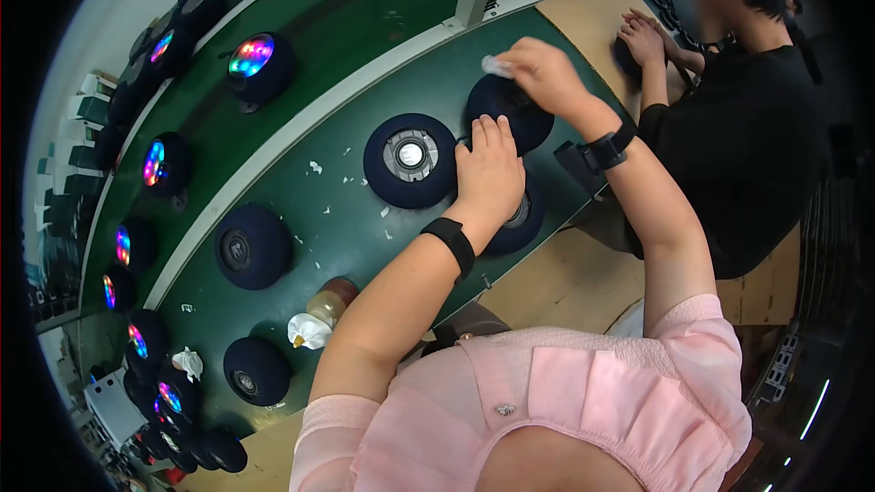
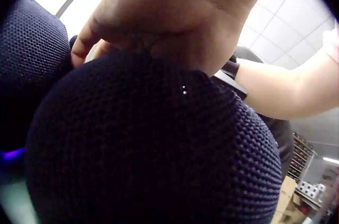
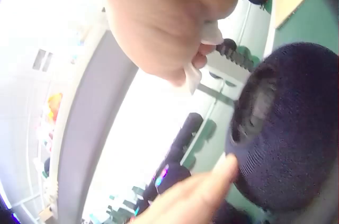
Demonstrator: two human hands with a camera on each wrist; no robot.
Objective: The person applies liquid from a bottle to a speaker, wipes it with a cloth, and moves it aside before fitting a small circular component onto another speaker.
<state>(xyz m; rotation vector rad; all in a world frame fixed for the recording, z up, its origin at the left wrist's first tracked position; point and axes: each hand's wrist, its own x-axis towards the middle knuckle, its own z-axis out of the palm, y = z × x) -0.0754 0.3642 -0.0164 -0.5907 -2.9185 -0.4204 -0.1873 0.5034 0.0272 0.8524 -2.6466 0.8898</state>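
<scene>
Several round speakers in dark navy mesh stand on the green table. My right hand (image 1: 547, 80) pinches a crumpled white wipe (image 1: 495, 66) above the far edge of one speaker (image 1: 533, 132). In the right wrist view, the white wipe (image 3: 192, 77) sticks out between the fingers, apart from the speaker's recessed round opening (image 3: 259, 105). My left hand (image 1: 490, 178) lies with extended fingers against the near left side of that speaker. A fingertip (image 3: 229, 168) touches the mesh beside the opening. Left of this hand sits a speaker (image 1: 374, 173) with a bright round centre; another speaker (image 1: 527, 219) is partly hidden under the wrist.
Two more speakers (image 1: 253, 246) (image 1: 257, 371) stand at the table's left, near a bottle (image 1: 333, 299) with a white cloth (image 1: 310, 332). White scraps (image 1: 315, 167) litter the surface. Beyond a pale rail, lit speakers (image 1: 251, 56) stand in a row. Another person (image 1: 729, 146) sits at the right.
</scene>
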